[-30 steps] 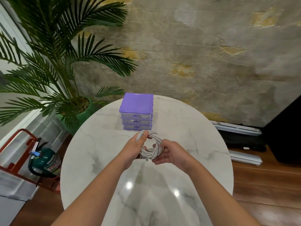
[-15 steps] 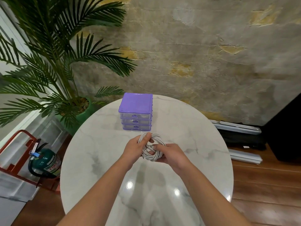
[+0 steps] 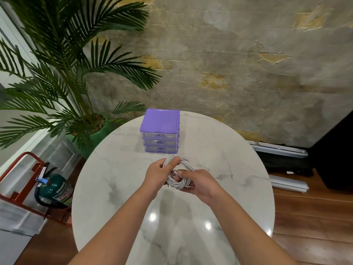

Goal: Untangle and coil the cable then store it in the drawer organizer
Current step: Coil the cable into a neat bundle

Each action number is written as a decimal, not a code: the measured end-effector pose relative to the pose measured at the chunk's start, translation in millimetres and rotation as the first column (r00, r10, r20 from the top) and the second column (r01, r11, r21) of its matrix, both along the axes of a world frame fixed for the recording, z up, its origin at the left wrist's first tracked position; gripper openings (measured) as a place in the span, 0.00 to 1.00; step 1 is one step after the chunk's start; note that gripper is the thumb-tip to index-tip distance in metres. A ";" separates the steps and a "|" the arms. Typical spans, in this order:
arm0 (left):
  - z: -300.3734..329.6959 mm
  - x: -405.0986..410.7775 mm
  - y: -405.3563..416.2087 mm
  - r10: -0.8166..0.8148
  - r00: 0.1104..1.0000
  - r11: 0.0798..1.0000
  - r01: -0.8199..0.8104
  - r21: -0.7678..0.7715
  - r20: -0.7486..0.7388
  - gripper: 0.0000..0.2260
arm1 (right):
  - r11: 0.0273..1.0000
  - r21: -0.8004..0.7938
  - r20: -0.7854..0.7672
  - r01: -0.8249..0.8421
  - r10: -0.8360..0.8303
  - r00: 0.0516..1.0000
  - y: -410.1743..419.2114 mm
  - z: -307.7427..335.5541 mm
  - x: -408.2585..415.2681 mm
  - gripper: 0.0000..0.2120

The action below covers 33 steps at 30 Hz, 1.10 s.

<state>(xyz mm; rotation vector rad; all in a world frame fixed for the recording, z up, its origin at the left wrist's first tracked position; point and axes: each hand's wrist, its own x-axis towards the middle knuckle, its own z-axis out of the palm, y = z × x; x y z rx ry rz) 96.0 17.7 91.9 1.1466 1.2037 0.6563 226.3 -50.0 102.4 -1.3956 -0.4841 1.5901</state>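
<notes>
Both steps of untangling and coiling look done: the left hand [image 3: 155,174] and right hand [image 3: 198,183] grip the coiled grey cable [image 3: 178,174] (storing remains; the purple drawer organizer [image 3: 160,131] has all drawers closed).

Bench [image 3: 118,180]: round, white marble top with grey veins, glossy, with bright ceiling-light spots toward 6 o'clock.
Palm plant [image 3: 63,73]: at 10 o'clock, long dark green fronds, standing in a green pot [image 3: 99,135] just beside the bench edge.
Fire extinguisher [image 3: 55,190]: at 8 o'clock on the floor, dark green, black hose, by a red metal frame [image 3: 21,178].
Wall [image 3: 238,64]: at 12 o'clock, worn grey plaster with yellow patches.
Floor [image 3: 313,222]: at 3 o'clock, reddish wood boards, carrying pale grey bars [image 3: 277,149] and a black bag [image 3: 286,163].
</notes>
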 end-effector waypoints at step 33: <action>-10.2 6.0 4.3 0.019 0.994 0.987 -0.001 -0.159 0.108 0.22 | 0.994 -0.102 0.104 0.039 -0.029 0.994 0.3 5.5 -3.4 0.12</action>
